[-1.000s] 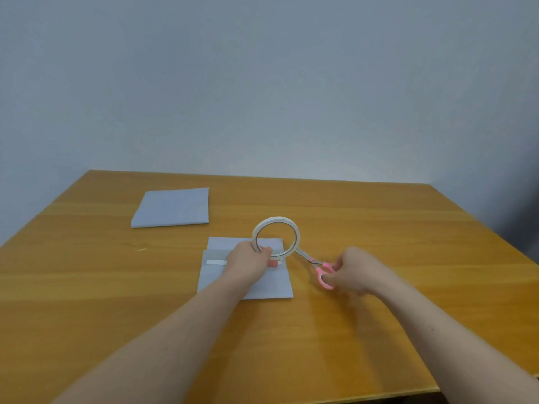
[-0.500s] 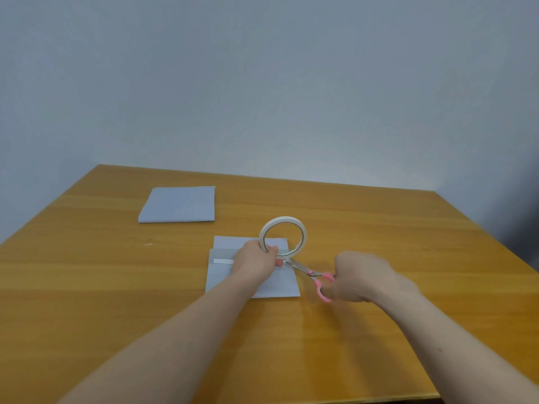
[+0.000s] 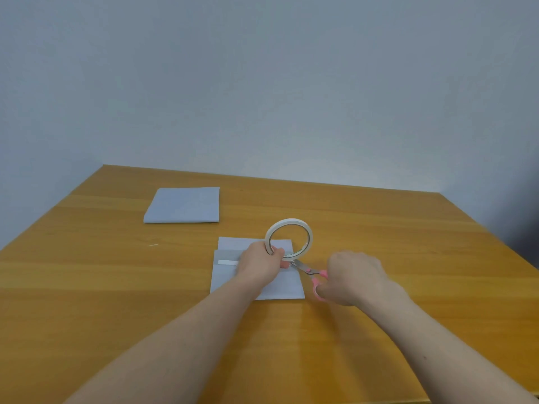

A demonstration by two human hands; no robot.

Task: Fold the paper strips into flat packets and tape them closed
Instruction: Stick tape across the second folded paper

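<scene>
A folded white paper packet [image 3: 287, 287] lies flat at the table's middle, with a strip of tape [image 3: 229, 262] across its seam. My left hand [image 3: 259, 265] rests on the packet and holds a white tape roll [image 3: 289, 239] upright at its rim. My right hand [image 3: 354, 278] grips pink-handled scissors [image 3: 309, 272], whose blades point left to the stretch of tape just below the roll. A second folded packet [image 3: 183, 205] lies at the far left.
The wooden table [image 3: 408, 243] ends at a pale wall behind and drops off at the right edge. A tiny white scrap [image 3: 153, 245] lies left of the middle packet.
The scissors' blades have moved in closer under the tape roll. My left hand keeps holding the roll on the packet; the camera view has shifted slightly.
</scene>
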